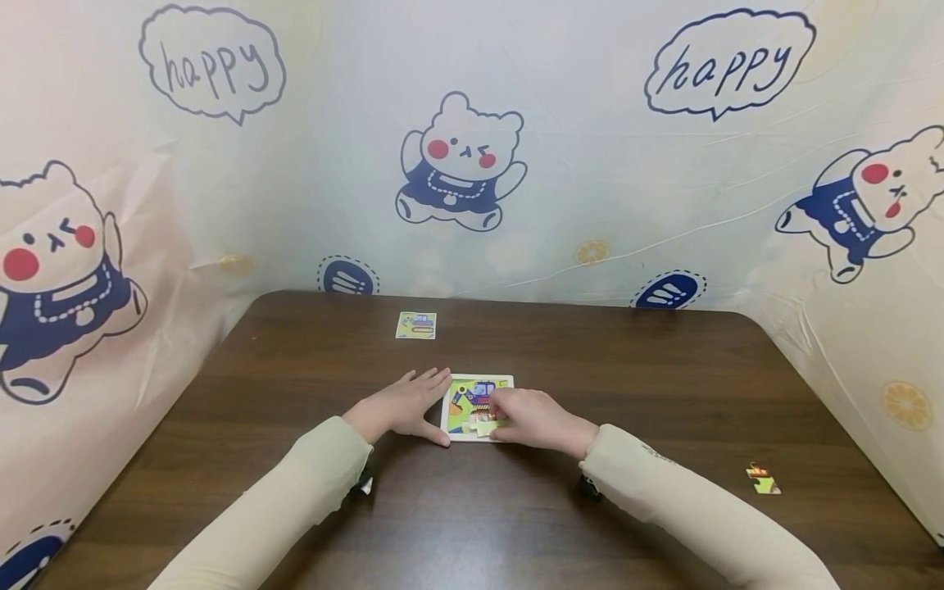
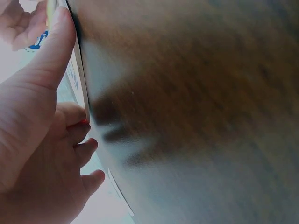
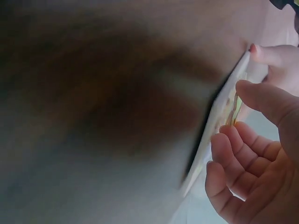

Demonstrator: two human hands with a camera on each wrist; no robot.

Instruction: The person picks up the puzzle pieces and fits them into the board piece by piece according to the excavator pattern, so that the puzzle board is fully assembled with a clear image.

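Note:
A small jigsaw puzzle in a white-rimmed tray (image 1: 481, 378) lies on the table, its picture a blue digger on green. My left hand (image 1: 408, 407) spreads along the tray's left side, thumb at the near corner and fingers at the far one. Over the tray's right part, my right hand (image 1: 537, 419) pinches a green puzzle piece (image 3: 237, 110) between thumb and fingertips. In the head view that piece overlaps the lower part of the picture. The right fingers hide the tray's right side.
A square card (image 1: 416, 325) with a digger picture lies behind the tray, to the left. One loose puzzle piece (image 1: 763, 478) rests far right on the brown wooden table (image 1: 472, 524). A printed cloth (image 1: 575, 205) hangs behind and at both sides.

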